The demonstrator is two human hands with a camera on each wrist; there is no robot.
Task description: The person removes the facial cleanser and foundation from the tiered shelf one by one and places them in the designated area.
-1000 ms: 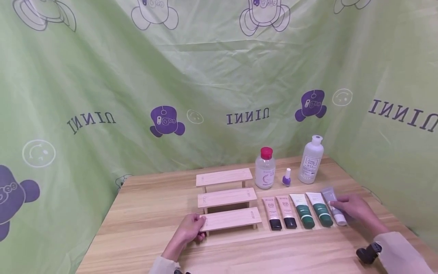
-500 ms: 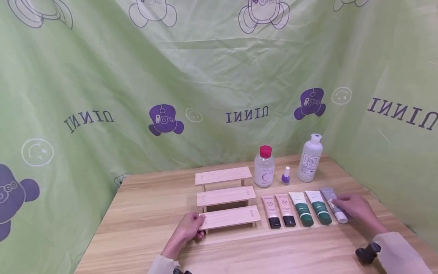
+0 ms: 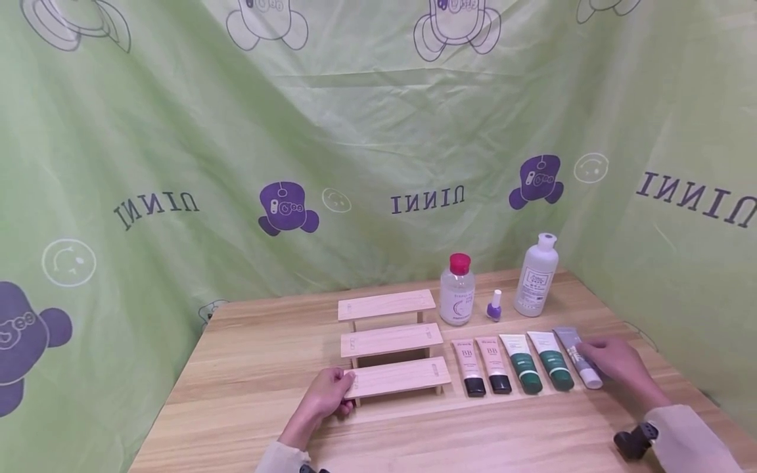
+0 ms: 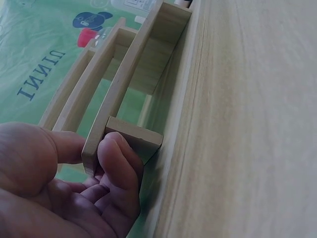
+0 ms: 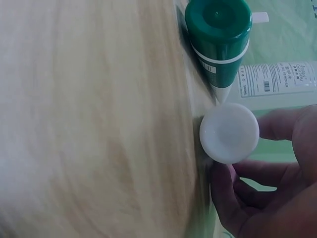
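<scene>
My left hand (image 3: 327,396) pinches the left end of the frontmost small wooden riser (image 3: 397,379). In the left wrist view the thumb lies on the riser's top board (image 4: 115,96) and curled fingers are under it, against its leg (image 4: 133,133). On the far right my right hand (image 3: 615,362) holds a grey squeeze tube (image 3: 571,341) by its side. The right wrist view looks straight at the tube's white cap (image 5: 229,133), thumb on one side and fingers on the other. The tube lies flat beside a white-and-green tube (image 3: 551,358).
Two more risers, a middle one (image 3: 391,340) and a rear one (image 3: 387,305), stand behind. Another green tube (image 3: 522,362) and two pink BB tubes (image 3: 469,366) lie in the row. Behind stand a red-capped bottle (image 3: 457,297), purple nail polish (image 3: 494,309) and a white bottle (image 3: 536,276).
My right thumb and fingers have drawn back slightly to the right across the grey tube, which has shifted a touch right. My left hand and the risers stay put.
</scene>
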